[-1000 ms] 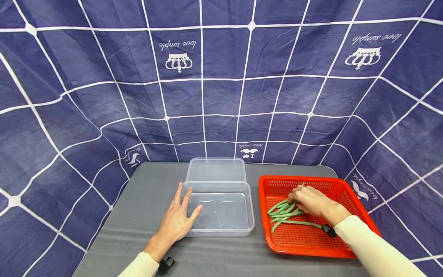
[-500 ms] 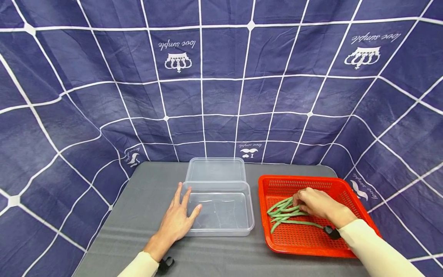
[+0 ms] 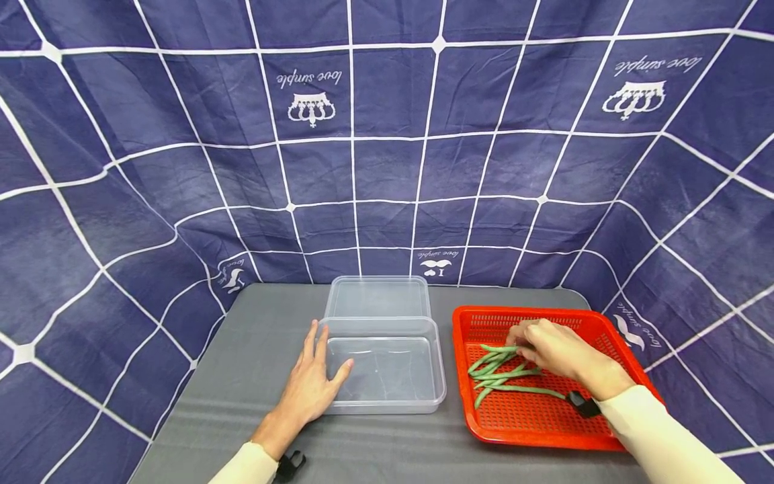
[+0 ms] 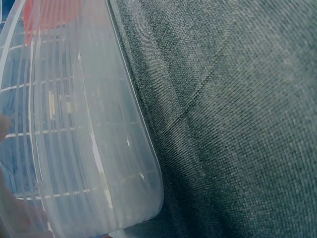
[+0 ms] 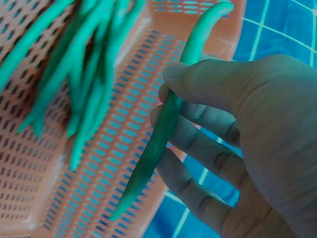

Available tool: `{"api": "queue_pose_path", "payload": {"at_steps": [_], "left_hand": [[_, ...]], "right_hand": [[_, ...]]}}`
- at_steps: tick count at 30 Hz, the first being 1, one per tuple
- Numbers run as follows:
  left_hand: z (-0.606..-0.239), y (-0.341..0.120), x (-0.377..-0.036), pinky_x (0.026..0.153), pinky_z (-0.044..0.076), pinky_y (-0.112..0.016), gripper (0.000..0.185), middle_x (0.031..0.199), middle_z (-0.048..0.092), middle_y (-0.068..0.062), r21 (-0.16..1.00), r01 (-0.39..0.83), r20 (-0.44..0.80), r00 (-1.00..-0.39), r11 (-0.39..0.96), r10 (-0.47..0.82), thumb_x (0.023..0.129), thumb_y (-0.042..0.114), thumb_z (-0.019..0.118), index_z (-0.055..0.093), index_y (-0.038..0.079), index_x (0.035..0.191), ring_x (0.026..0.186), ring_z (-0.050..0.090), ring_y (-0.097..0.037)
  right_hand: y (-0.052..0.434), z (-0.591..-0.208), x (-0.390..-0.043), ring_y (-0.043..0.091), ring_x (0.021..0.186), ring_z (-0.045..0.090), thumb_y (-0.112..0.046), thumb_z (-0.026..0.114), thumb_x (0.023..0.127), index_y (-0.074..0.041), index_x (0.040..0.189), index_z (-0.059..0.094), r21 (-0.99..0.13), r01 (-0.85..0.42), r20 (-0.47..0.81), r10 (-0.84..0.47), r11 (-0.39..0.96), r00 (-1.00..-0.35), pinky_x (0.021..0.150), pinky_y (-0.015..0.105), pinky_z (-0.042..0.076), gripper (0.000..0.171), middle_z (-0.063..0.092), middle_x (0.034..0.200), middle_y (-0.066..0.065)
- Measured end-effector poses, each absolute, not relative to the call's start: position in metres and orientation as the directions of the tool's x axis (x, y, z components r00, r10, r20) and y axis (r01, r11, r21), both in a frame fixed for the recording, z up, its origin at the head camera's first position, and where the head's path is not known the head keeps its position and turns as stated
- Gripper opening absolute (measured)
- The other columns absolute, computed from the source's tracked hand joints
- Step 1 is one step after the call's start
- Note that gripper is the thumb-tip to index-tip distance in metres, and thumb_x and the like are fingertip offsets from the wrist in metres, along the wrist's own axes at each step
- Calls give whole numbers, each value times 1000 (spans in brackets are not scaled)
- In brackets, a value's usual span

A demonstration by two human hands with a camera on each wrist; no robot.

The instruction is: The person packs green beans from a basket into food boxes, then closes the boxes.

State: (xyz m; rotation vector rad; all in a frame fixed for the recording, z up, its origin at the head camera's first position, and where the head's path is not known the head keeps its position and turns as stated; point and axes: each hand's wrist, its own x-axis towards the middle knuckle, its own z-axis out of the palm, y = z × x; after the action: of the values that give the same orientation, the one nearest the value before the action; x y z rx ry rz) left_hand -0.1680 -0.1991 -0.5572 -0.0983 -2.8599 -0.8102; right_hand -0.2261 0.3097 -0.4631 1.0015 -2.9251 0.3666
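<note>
My right hand (image 3: 559,349) is over the red basket (image 3: 544,438) and pinches one green bean between thumb and fingers. In the right wrist view this green bean (image 5: 157,134) lies slantwise, both ends sticking out past the fingers. A loose heap of several green beans (image 3: 492,370) lies in the basket beside that hand. With its fingers spread and mostly straight, my left hand (image 3: 310,386) rests at the left side of a clear plastic container (image 3: 381,370). No bean shows inside the container. The left wrist view has mostly the container's side wall (image 4: 99,124).
Behind the container lies a clear lid (image 3: 377,297). Everything stands on a grey cloth-covered table (image 3: 411,447). A blue curtain (image 3: 387,168) with white lines closes off the back and both sides.
The right hand has lifted slightly from the bean heap and now holds a single bean. Some beans in the heap have shifted. The left hand stays in place.
</note>
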Motion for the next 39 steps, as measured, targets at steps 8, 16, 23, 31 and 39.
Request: {"api": "queue_pose_path", "payload": {"at_steps": [8, 16, 23, 31, 39], "left_hand": [[-557, -199, -170, 125, 52, -72, 100, 195, 19, -21, 532, 107, 187, -982, 840, 7, 111, 57, 71, 30, 0, 183, 161, 53, -60], [-556, -200, -168, 125, 50, -73, 100, 194, 21, -22, 532, 94, 182, -983, 842, -5, 111, 56, 72, 30, -1, 183, 161, 52, -61], [-558, -200, -168, 124, 51, -73, 101, 194, 20, -21, 522, 93, 180, -984, 848, -3, 111, 58, 71, 30, 0, 183, 159, 54, -61], [-559, -200, -171, 126, 50, -72, 107, 193, 21, -24, 529, 73, 173, -985, 845, -24, 109, 57, 74, 25, -1, 184, 161, 51, -62], [-559, -200, -171, 126, 52, -69, 111, 192, 23, -24, 509, 40, 156, -987, 860, -46, 109, 60, 72, 21, -5, 184, 163, 51, -57]], "right_hand": [[283, -445, -229, -8, 81, 61, -8, 91, 98, -30, 107, 84, -213, -631, 211, -595, 746, -775, 70, 27, 56, 25, 76, 103, -17], [240, -439, -235, -3, 75, 59, -11, 90, 101, -29, 110, 86, -272, -645, 254, -593, 715, -764, 67, 25, 52, 20, 71, 98, -18], [204, -437, -246, 2, 84, 70, -14, 89, 101, -28, 115, 87, -284, -657, 249, -608, 698, -754, 68, 31, 57, 20, 74, 100, -17], [162, -437, -263, 6, 87, 74, -17, 90, 101, -28, 119, 88, -269, -687, 230, -647, 675, -727, 67, 32, 60, 21, 77, 107, -12], [126, -443, -276, 11, 90, 75, -19, 89, 103, -28, 121, 88, -255, -705, 200, -677, 662, -708, 71, 36, 62, 20, 76, 107, -9]]}}
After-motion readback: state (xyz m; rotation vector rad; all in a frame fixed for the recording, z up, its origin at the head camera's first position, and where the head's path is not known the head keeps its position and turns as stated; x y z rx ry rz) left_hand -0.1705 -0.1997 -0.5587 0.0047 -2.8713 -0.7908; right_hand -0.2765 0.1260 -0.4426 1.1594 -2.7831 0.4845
